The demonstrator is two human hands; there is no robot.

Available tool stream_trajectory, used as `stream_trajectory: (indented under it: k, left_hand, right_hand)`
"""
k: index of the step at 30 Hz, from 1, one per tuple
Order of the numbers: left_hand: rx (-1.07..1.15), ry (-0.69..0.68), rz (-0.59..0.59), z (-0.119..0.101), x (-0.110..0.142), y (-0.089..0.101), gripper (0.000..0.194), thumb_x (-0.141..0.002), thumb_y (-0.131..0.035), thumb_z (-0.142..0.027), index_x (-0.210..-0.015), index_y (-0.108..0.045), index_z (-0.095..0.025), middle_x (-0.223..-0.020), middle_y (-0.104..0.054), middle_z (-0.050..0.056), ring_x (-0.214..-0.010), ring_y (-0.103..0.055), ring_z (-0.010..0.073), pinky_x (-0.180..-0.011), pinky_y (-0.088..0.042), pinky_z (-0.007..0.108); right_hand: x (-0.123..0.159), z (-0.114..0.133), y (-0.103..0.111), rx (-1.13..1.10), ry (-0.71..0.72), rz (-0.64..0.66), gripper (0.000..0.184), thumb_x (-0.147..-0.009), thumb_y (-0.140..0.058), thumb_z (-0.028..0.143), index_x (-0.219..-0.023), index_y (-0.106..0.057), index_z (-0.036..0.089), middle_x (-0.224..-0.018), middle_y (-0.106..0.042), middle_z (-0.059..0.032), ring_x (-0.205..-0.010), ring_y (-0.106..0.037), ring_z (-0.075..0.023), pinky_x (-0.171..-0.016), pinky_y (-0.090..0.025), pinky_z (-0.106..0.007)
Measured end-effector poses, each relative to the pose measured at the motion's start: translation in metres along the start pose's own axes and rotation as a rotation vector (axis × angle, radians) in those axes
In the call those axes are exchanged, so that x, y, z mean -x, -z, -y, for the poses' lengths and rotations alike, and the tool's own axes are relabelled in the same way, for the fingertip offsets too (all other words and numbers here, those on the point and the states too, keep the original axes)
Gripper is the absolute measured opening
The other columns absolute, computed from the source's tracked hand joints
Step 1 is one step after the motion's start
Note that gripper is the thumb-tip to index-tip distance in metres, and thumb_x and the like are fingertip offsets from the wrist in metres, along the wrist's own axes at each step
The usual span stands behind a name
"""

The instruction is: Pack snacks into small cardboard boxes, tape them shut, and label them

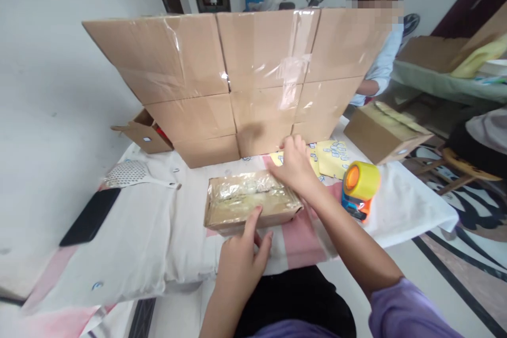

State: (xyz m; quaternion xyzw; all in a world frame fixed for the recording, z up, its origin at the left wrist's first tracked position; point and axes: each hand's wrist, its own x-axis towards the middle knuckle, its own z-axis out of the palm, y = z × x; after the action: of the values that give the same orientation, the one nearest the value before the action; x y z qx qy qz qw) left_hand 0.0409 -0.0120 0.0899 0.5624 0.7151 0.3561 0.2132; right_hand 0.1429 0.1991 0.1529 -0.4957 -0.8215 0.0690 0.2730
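Note:
A small cardboard box (253, 214) lies on the cloth-covered table in front of me, its top wrapped in shiny clear tape. My left hand (243, 253) is at its near side, index finger stretched onto the top edge and thumb apart. Over the box's far right corner lies my right hand (295, 166), thumb toward the top and fingers loosely bent beyond the back edge. The fingertips there are partly hidden. To the right stands a tape dispenser (358, 190) with a yellow roll, touched by neither hand.
A tall wall of taped cardboard boxes (265, 53) rises behind. Yellow printed sheets (332, 158) lie near its base. At left are a white slotted skimmer (127, 173), a black phone (91, 216) and an open box (146, 132). Another box (384, 129) and a person (390, 53) are at right.

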Motion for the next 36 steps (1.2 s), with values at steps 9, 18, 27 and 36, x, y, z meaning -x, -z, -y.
stream_trajectory:
  k: [9,18,27,36]
  left_hand:
    - [0.337,-0.043,-0.239,0.047,0.044,-0.065,0.017,-0.101,-0.053,-0.035,-0.099,-0.063,-0.021,-0.080,-0.071,0.001,-0.059,-0.058,0.0130,-0.059,-0.046,0.024]
    - [0.164,-0.120,-0.043,0.069,0.032,-0.060,0.037,-0.104,-0.048,-0.039,-0.075,-0.062,-0.020,-0.061,-0.059,-0.002,-0.056,-0.056,0.0122,-0.058,-0.040,0.023]
    - [0.085,-0.180,-0.025,0.067,0.033,-0.058,0.034,-0.104,-0.048,-0.034,-0.075,-0.060,-0.020,-0.061,-0.058,-0.002,-0.055,-0.057,0.0113,-0.058,-0.039,0.022]
    - [0.044,-0.185,-0.093,0.062,0.033,-0.064,0.030,-0.103,-0.050,-0.030,-0.076,-0.061,-0.021,-0.063,-0.061,-0.002,-0.056,-0.059,0.0115,-0.059,-0.040,0.023]
  right_hand:
    - [-0.003,-0.155,0.040,0.140,-0.214,0.257,0.019,-0.093,-0.050,0.020,-0.096,-0.069,0.016,-0.100,-0.070,-0.0108,-0.090,-0.062,-0.0233,-0.078,-0.044,-0.032]
    - [0.013,-0.122,-0.014,0.272,-0.121,0.625,0.014,-0.088,-0.063,0.016,-0.101,-0.070,0.014,-0.110,-0.065,-0.0154,-0.097,-0.063,-0.0264,-0.067,-0.036,-0.028]
    - [0.020,-0.127,-0.022,0.228,-0.199,0.537,0.022,-0.100,-0.044,0.018,-0.113,-0.062,0.016,-0.118,-0.063,-0.0133,-0.095,-0.062,-0.0216,-0.066,-0.033,-0.029]
    - [0.026,-0.148,-0.029,0.164,-0.204,0.606,0.015,-0.096,-0.049,0.015,-0.099,-0.063,0.015,-0.109,-0.061,-0.0124,-0.087,-0.060,-0.0198,-0.069,-0.036,-0.028]
